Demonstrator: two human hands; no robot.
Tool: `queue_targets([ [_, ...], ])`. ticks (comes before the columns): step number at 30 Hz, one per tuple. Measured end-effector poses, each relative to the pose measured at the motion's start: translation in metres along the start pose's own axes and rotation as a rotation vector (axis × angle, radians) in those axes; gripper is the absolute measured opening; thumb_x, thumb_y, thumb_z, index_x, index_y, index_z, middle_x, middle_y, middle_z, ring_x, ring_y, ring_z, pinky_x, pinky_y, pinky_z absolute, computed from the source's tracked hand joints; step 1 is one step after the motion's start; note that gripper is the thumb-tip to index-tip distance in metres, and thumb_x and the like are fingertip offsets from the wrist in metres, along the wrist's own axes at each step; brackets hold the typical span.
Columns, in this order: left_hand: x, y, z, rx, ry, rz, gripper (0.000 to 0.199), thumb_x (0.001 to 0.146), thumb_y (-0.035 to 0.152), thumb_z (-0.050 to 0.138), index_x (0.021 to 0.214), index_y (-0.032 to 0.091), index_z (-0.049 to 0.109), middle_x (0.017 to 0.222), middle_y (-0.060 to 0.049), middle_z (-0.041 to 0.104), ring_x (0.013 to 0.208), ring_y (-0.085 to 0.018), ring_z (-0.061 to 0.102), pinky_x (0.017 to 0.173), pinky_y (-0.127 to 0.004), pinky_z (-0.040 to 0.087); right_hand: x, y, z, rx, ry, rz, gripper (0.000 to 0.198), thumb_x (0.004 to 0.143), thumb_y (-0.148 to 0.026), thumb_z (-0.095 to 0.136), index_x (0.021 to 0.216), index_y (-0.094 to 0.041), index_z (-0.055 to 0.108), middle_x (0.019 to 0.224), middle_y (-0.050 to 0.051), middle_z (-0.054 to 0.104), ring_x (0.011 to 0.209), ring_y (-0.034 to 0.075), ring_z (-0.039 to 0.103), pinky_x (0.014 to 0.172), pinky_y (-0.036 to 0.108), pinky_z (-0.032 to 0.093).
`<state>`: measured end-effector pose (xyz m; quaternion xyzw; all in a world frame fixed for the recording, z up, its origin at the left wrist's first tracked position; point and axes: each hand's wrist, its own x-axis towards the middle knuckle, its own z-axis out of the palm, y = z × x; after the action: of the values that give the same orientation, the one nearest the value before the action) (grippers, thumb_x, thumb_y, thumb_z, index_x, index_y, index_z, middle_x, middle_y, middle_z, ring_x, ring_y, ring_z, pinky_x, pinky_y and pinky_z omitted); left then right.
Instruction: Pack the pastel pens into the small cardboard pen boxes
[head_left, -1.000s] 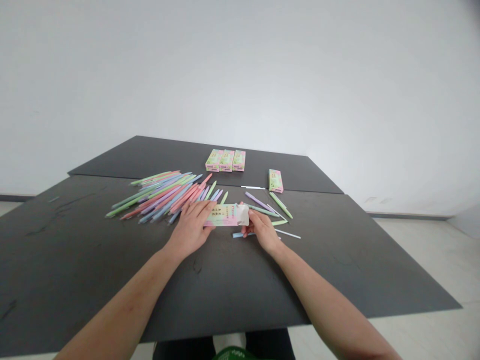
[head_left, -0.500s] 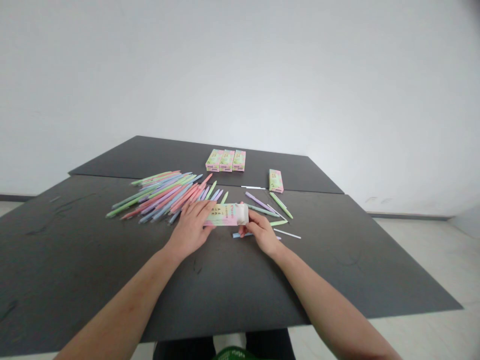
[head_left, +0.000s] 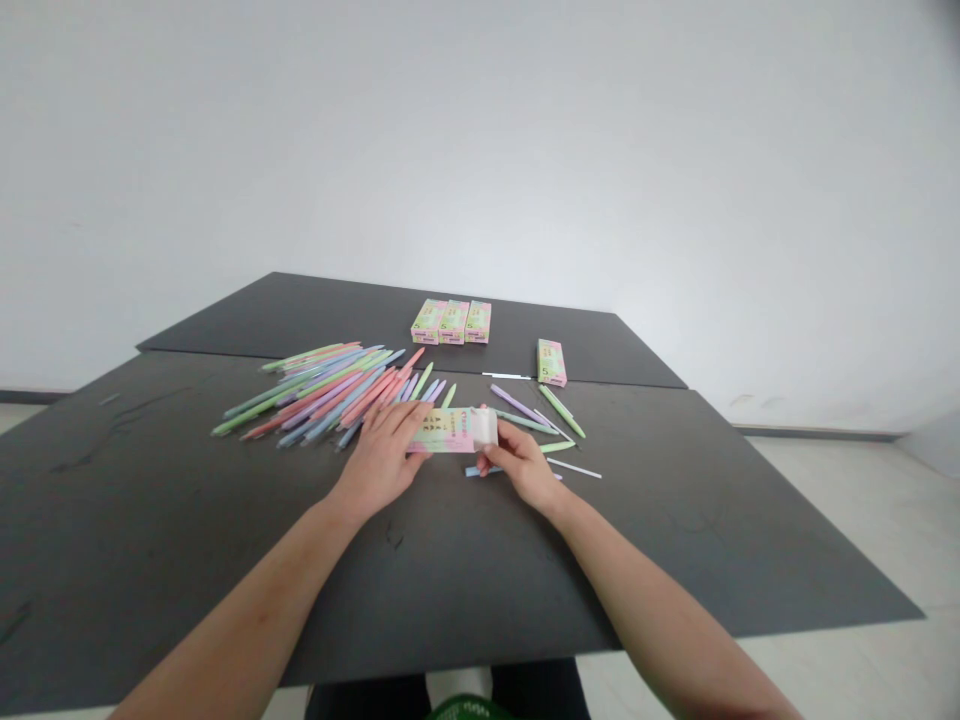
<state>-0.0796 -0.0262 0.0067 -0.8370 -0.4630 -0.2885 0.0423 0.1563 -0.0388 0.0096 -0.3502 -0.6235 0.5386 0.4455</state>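
Observation:
A pink and green printed carton (head_left: 448,431) lies sideways between my hands, a white flap at its right end. My left hand (head_left: 381,452) is closed on the carton's left end, its fingers over the top. At the right end, my right hand (head_left: 517,460) pinches the white flap (head_left: 484,428) with thumb and fingers. Whether the carton holds anything is hidden. Just behind my left hand spreads a pile of coloured pens (head_left: 330,390). Beside my right hand lie a light blue pen (head_left: 472,471), a green pen (head_left: 559,447) and a thin white refill (head_left: 574,468).
Three similar cartons (head_left: 452,322) lie side by side at the back, and a single carton (head_left: 552,362) lies to their right. Purple (head_left: 513,401) and green pens (head_left: 562,411) lie loose behind my right hand. The black table (head_left: 465,580) has a seam across it.
Almost nothing differs. The white flap end of the carton sits slightly differently at my right fingers; both hands keep their places.

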Motion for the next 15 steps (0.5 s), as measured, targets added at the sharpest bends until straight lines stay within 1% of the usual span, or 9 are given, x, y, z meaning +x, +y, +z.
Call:
queue_targets([
  [4, -0.0001, -0.0004, -0.0001, 0.005, 0.001, 0.012, 0.056, 0.082, 0.021, 0.059, 0.136, 0.019, 0.044, 0.132, -0.014, 0.056, 0.126, -0.031, 0.048, 0.112, -0.054, 0.028, -0.0005, -0.0008, -0.0003, 0.007, 0.009, 0.010, 0.010, 0.082, -0.026, 0.056, 0.089, -0.018, 0.056, 0.065, -0.002, 0.061, 0.059, 0.012, 0.057, 0.063, 0.027, 0.050],
  [6, -0.0001, -0.0002, -0.0003, 0.007, 0.000, 0.016, 0.055, 0.082, 0.021, 0.059, 0.135, 0.018, 0.044, 0.132, -0.014, 0.056, 0.126, -0.031, 0.048, 0.112, -0.054, 0.028, 0.0000, 0.0003, 0.0004, -0.004, 0.022, 0.016, 0.009, 0.081, -0.024, 0.056, 0.088, -0.018, 0.056, 0.064, -0.003, 0.060, 0.058, 0.012, 0.057, 0.062, 0.026, 0.050],
  [11, -0.0001, 0.0008, -0.0005, 0.000, -0.008, 0.012, 0.054, 0.082, 0.020, 0.059, 0.135, 0.019, 0.046, 0.131, -0.014, 0.057, 0.125, -0.031, 0.049, 0.112, -0.056, 0.028, 0.0019, 0.0026, 0.0023, -0.020, 0.045, 0.025, 0.014, 0.081, -0.029, 0.058, 0.092, -0.019, 0.055, 0.061, -0.005, 0.058, 0.055, 0.012, 0.055, 0.058, 0.026, 0.050],
  [15, -0.0002, 0.0015, -0.0008, -0.005, -0.008, 0.017, 0.054, 0.082, 0.020, 0.058, 0.135, 0.019, 0.045, 0.131, -0.014, 0.057, 0.126, -0.031, 0.048, 0.112, -0.055, 0.028, 0.0020, 0.0041, 0.0027, -0.045, 0.057, 0.020, 0.016, 0.083, -0.033, 0.059, 0.088, -0.019, 0.054, 0.059, -0.005, 0.057, 0.052, 0.012, 0.055, 0.056, 0.026, 0.049],
])
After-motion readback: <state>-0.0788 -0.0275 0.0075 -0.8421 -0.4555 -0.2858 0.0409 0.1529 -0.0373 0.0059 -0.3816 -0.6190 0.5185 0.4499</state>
